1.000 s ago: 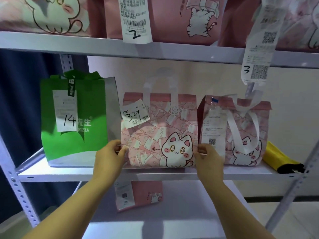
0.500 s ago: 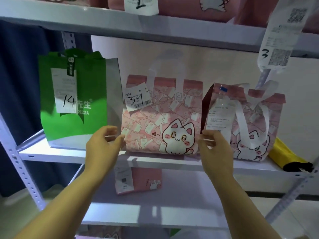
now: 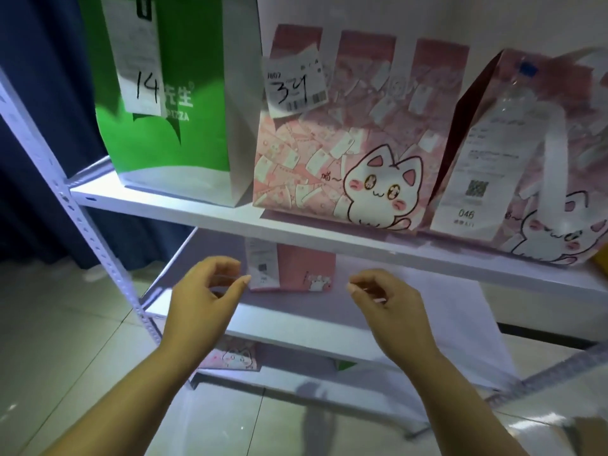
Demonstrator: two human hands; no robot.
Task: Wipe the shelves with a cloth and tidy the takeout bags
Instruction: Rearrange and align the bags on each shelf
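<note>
Three takeout bags stand on the middle shelf (image 3: 329, 236): a green and white bag marked 14 (image 3: 171, 93), a pink cat bag marked 34 (image 3: 348, 133) and another pink cat bag with white handles (image 3: 533, 153). On the shelf below, a small pink bag (image 3: 296, 269) with a receipt stands towards the back. My left hand (image 3: 205, 291) and my right hand (image 3: 386, 297) hover in front of that lower shelf, fingers loosely curled, holding nothing. The small pink bag lies between and behind them. No cloth is in view.
A lower shelf board (image 3: 296, 327) has bare room on its right. Another pink cat bag (image 3: 235, 357) and a green scrap (image 3: 343, 365) show on the bottom shelf. A perforated upright (image 3: 82, 222) runs down the left; dark curtain (image 3: 33, 126) behind it; tiled floor below.
Both hands have let go of the pink bag marked 34 and dropped to the shelf below. My view has tilted down and moved closer to the rack.
</note>
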